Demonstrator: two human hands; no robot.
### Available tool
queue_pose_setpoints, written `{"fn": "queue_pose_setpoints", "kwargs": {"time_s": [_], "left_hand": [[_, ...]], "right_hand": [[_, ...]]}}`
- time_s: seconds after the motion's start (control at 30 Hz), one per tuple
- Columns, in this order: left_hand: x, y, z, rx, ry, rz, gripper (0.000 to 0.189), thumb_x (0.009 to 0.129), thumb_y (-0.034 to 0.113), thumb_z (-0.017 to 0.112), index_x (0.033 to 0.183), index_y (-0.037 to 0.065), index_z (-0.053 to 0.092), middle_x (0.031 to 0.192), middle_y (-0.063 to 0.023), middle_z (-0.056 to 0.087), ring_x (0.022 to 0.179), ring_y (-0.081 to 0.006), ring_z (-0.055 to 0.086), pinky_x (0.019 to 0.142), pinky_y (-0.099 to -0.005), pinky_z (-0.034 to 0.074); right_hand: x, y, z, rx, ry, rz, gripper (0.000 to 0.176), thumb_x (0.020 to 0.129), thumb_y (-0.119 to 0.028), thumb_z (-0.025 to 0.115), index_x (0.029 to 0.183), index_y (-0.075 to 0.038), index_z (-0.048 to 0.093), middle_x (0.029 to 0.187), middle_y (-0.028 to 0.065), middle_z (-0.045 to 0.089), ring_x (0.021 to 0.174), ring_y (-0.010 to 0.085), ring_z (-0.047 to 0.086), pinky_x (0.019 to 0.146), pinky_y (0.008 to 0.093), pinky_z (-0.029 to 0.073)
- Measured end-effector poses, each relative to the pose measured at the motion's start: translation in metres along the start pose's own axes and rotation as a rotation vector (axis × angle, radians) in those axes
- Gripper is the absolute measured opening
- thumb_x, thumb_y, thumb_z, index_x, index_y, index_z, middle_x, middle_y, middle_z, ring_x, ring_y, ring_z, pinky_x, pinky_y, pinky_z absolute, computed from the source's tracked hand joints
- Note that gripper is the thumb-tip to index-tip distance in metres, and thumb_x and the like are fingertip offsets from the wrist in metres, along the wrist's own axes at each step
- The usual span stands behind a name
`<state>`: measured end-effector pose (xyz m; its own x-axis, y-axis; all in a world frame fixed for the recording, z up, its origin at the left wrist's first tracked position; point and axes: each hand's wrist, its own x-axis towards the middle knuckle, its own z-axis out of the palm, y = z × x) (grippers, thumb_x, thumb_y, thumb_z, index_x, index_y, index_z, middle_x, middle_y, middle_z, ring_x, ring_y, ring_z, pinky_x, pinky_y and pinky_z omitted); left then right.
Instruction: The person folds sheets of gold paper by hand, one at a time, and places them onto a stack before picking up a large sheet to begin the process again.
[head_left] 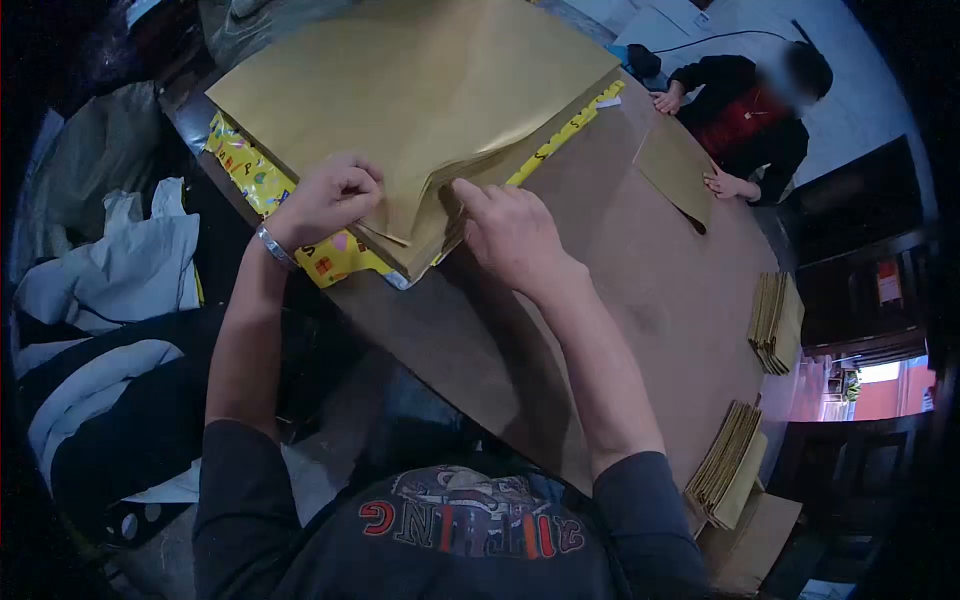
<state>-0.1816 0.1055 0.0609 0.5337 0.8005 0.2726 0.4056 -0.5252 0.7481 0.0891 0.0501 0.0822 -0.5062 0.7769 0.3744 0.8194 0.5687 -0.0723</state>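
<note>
Left hand (325, 200) curled tight on top gold sheets (420, 90), right hand (510, 232) fingers straight-ish, wedged into the stack by the counter (620, 290) edge; easy to crease or drag extras if yanked.

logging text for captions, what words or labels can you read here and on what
"ING": possibly, upside down, on the shirt print; rest unreadable.
Yellow patterned paper: letters too small to read.
Red sign at far right: blurred.
</note>
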Motion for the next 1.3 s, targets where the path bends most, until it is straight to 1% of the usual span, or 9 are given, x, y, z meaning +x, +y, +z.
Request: {"fn": "queue_pose_setpoints", "kwargs": {"time_s": [0.07,0.2,0.37,0.6,0.8,0.97,1.13,1.23,1.3], "left_hand": [[-0.001,0.003,-0.001,-0.035,-0.003,-0.059,0.013,0.083,0.013,0.064,0.079,0.0,0.063,0.099,-0.0093,0.063,0.089,-0.0208,0.061,0.076,-0.0305,0.049],[-0.002,0.003,0.0,-0.113,-0.002,-0.117,0.013,0.082,0.012,0.063,0.078,0.0,0.063,0.098,-0.0095,0.063,0.087,-0.0214,0.061,0.076,-0.0312,0.049],[-0.001,0.001,0.0,0.003,0.026,-0.022,0.012,0.082,0.012,0.064,0.078,0.0,0.064,0.099,-0.0094,0.063,0.089,-0.0216,0.061,0.077,-0.0311,0.049],[-0.002,0.003,-0.001,-0.044,0.025,-0.038,0.012,0.082,0.012,0.064,0.078,0.001,0.064,0.099,-0.0091,0.064,0.09,-0.0221,0.061,0.078,-0.0314,0.049],[-0.001,-0.002,-0.001,0.046,0.019,0.019,0.012,0.083,0.011,0.063,0.078,0.001,0.065,0.099,-0.0079,0.063,0.091,-0.0192,0.06,0.078,-0.0293,0.049],[-0.001,0.002,-0.001,0.008,0.016,-0.019,0.012,0.082,0.011,0.062,0.078,0.0,0.065,0.1,-0.0081,0.063,0.089,-0.0173,0.06,0.076,-0.0279,0.049],[-0.002,0.005,-0.002,-0.05,0.019,-0.04,0.012,0.082,0.01,0.061,0.076,0.0,0.064,0.1,-0.009,0.062,0.087,-0.0168,0.06,0.074,-0.0273,0.049],[-0.002,0.009,-0.005,-0.059,-0.011,-0.047,0.014,0.08,0.014,0.067,0.081,0.0,0.064,0.099,-0.0091,0.061,0.088,-0.0172,0.06,0.076,-0.0278,0.049],[-0.006,0.011,-0.007,-0.214,-0.038,-0.099,0.031,0.074,0.018,0.077,0.094,0.001,0.062,0.097,-0.0085,0.061,0.078,-0.017,0.062,0.065,-0.0282,0.051]], "right_hand": [[-0.001,0.003,0.002,0.001,0.015,-0.034,0.039,0.079,-0.01,0.064,0.117,-0.007,0.056,0.085,0.0127,0.064,0.084,0.0312,0.063,0.077,0.0423,0.05],[0.0,0.005,0.006,0.011,0.062,-0.014,0.038,0.081,-0.015,0.064,0.118,-0.01,0.059,0.084,0.0112,0.064,0.084,0.0279,0.064,0.077,0.041,0.05],[0.008,-0.002,-0.001,0.027,0.055,0.012,0.05,0.081,-0.015,0.064,0.13,-0.009,0.055,0.085,0.0106,0.065,0.084,0.028,0.063,0.077,0.0412,0.05],[0.004,-0.001,0.002,-0.004,0.048,-0.003,0.052,0.081,-0.015,0.064,0.132,-0.01,0.054,0.084,0.0102,0.064,0.083,0.0277,0.063,0.077,0.0409,0.05],[0.007,0.002,0.004,-0.023,0.047,0.009,0.049,0.081,-0.015,0.064,0.13,-0.011,0.055,0.083,0.0092,0.064,0.082,0.0279,0.063,0.076,0.0409,0.05],[0.017,0.004,0.002,-0.003,0.034,0.031,0.037,0.079,-0.009,0.063,0.116,-0.009,0.059,0.086,0.0132,0.066,0.084,0.0306,0.065,0.075,0.0426,0.052],[0.027,0.004,0.008,0.012,0.022,0.017,0.028,0.083,-0.014,0.059,0.111,-0.01,0.06,0.08,0.013,0.067,0.077,0.0315,0.067,0.069,0.0452,0.052],[0.03,0.003,0.012,-0.031,-0.013,0.0,0.024,0.087,-0.02,0.057,0.109,-0.011,0.062,0.075,0.0109,0.068,0.071,0.0313,0.068,0.063,0.0455,0.053],[0.031,0.0,0.013,0.031,-0.028,0.025,0.029,0.084,-0.013,0.058,0.113,-0.009,0.059,0.077,0.0168,0.066,0.073,0.035,0.066,0.065,0.0468,0.052]]}}
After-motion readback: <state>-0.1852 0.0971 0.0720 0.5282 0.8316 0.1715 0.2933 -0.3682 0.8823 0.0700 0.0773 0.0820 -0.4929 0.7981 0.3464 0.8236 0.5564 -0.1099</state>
